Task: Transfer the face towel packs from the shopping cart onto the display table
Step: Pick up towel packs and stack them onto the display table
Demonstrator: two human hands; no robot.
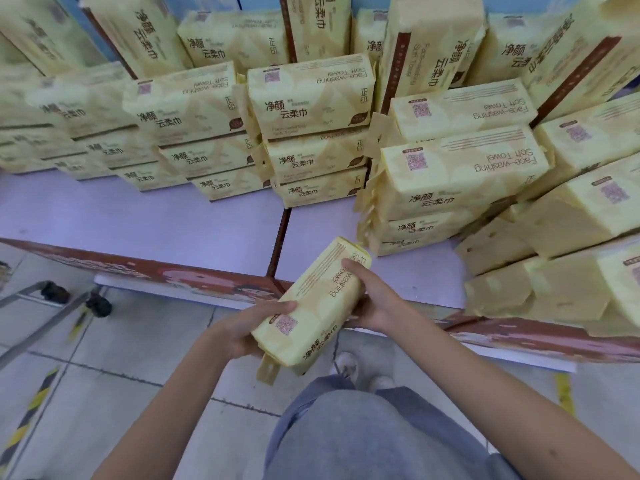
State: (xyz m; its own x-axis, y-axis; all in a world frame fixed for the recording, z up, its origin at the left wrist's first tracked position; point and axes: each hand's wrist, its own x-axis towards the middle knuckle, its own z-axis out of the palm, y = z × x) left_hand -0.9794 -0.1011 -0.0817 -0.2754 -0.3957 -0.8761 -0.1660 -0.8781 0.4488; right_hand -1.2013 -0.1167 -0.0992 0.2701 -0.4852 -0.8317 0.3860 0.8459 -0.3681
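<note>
- A yellow face towel pack (313,303) is gripped lengthwise over the display table (156,220) edge, left hand (247,329) fingers curled at its near end, right hand (369,299) fingers curled over its far side.
- If pushed in carelessly, the leaning stack (446,188) just beside could be toppled.

Pale grey square-tiled floor (121,393) is lying underfoot; yellow-and-black striped tape (33,407) is running diagonally across its left part; blue wall panel (259,1) is showing behind.
</note>
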